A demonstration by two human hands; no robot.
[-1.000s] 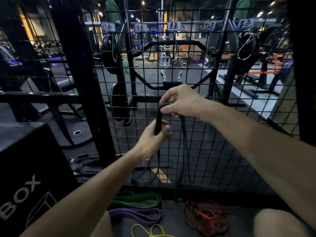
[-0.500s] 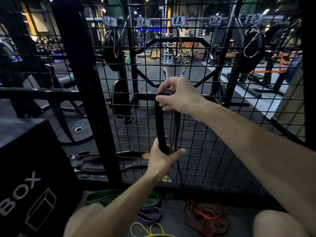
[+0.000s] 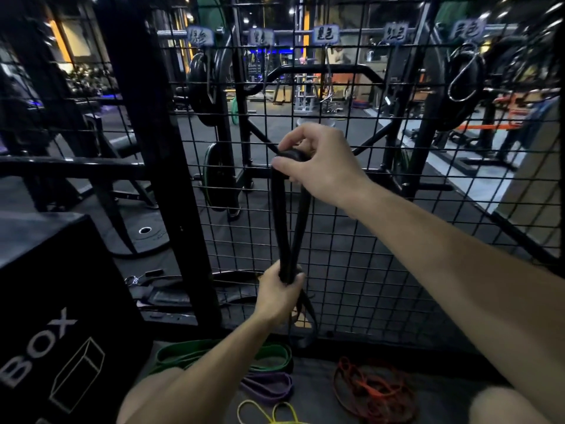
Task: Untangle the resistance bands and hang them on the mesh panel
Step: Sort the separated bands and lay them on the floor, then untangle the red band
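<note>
A black resistance band (image 3: 282,215) hangs doubled in front of the black mesh panel (image 3: 382,234). My right hand (image 3: 318,162) pinches its top loop at mid height. Lower down, my left hand (image 3: 279,290) grips both strands together, and the band's tail loops down below it to the floor. On the mat lie a green band (image 3: 269,358), a purple band (image 3: 269,385), a yellow band (image 3: 269,413) and a tangled red band (image 3: 373,387). Metal hooks (image 3: 464,76) hang high on the panel under a row of small labels (image 3: 325,33).
A black plyo box (image 3: 58,316) marked BOX stands at the left. A thick black rack post (image 3: 159,154) rises beside the panel. Straps and a clip (image 3: 171,293) lie at its base. My knees show at the bottom edge.
My right hand has lifted the band's top loop a little. My left hand has slid down the strands and closed round them lower down, so the band is pulled out longer.
</note>
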